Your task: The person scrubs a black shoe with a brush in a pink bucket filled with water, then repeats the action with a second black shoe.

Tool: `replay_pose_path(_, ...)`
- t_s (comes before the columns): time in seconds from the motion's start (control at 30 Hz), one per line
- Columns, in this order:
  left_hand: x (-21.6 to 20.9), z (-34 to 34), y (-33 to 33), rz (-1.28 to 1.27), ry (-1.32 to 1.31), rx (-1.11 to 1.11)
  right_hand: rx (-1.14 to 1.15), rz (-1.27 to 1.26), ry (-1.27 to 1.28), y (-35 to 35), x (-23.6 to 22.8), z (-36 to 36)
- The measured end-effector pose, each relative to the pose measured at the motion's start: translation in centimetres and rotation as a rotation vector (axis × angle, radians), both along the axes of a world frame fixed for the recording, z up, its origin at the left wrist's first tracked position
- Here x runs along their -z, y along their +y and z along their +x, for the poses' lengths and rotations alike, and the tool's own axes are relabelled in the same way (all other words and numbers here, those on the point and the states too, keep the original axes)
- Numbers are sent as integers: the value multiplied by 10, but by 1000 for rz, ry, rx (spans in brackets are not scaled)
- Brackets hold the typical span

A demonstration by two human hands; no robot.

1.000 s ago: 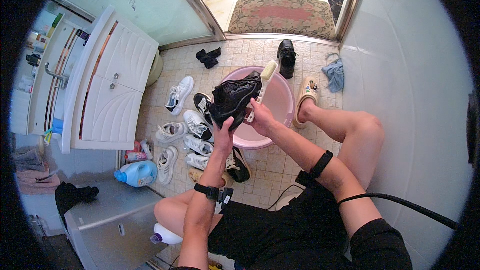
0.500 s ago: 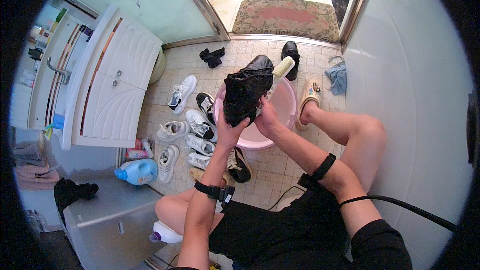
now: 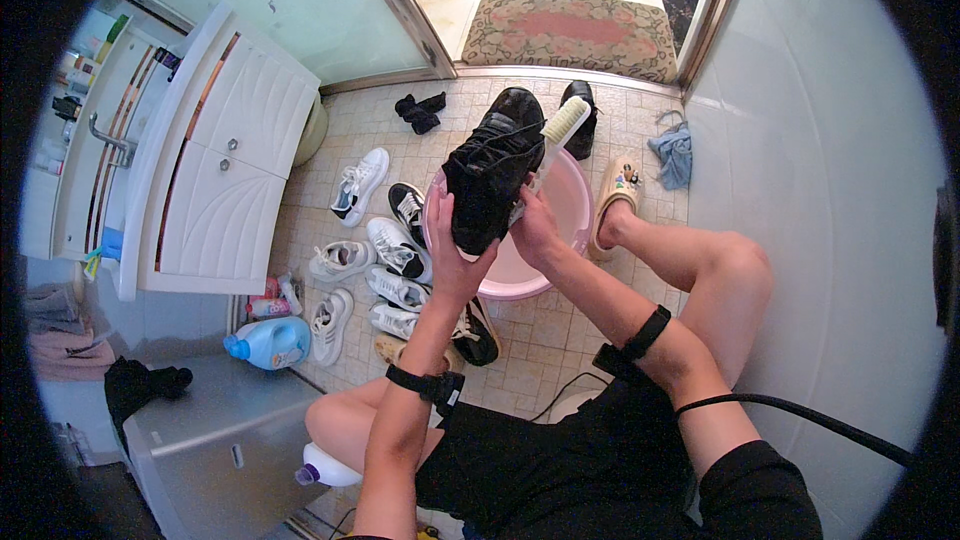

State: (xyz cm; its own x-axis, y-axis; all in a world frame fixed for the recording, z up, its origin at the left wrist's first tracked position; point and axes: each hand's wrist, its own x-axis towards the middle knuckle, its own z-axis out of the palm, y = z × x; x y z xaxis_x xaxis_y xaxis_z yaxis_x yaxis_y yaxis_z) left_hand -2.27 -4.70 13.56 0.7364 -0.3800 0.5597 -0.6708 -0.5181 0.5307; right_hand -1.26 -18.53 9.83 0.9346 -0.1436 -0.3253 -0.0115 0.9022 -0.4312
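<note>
Above the pink basin (image 3: 575, 202), a black lace-up shoe (image 3: 490, 172) is held up with its toe pointing away from me. My left hand (image 3: 462, 255) wraps around the heel end, thumb on one side and fingers on the other. My right hand (image 3: 535, 225) grips a white scrub brush (image 3: 562, 130) at the right side of the shoe; its pale bristles stick up past the shoe's edge. Part of the brush handle is hidden behind my fingers. Whether my right fingers also touch the shoe, I cannot tell.
Several white and black sneakers (image 3: 398, 245) stand left of the basin. Another black shoe (image 3: 578, 110) is beyond it, near black socks (image 3: 420, 112). A blue cloth (image 3: 672, 152) lies by the right wall. A blue detergent jug (image 3: 270, 343) stands by the white cabinet (image 3: 225, 175).
The shoe has turned in my hands, so its laced top and toe now show more plainly. The brush stays in my right hand, beside the shoe.
</note>
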Motion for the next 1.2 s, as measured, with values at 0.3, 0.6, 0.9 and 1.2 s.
replay_pose_path(0.3, -29, -5, -10, 378, 161, -121, 63, -99, 74, 1, 18, 1)
replay_pose_path(0.6, -34, -3, -13, 404, 227, -65, 42, -68, 75, 6, 8, 2)
replay_pose_path(0.9, -23, 15, 11, 146, 481, -9, 1, -51, 165, 0, -6, -1)
replay_pose_path(1.2, -9, 10, 10, -542, 1063, -45, -225, -31, 151, 1, 0, 0)
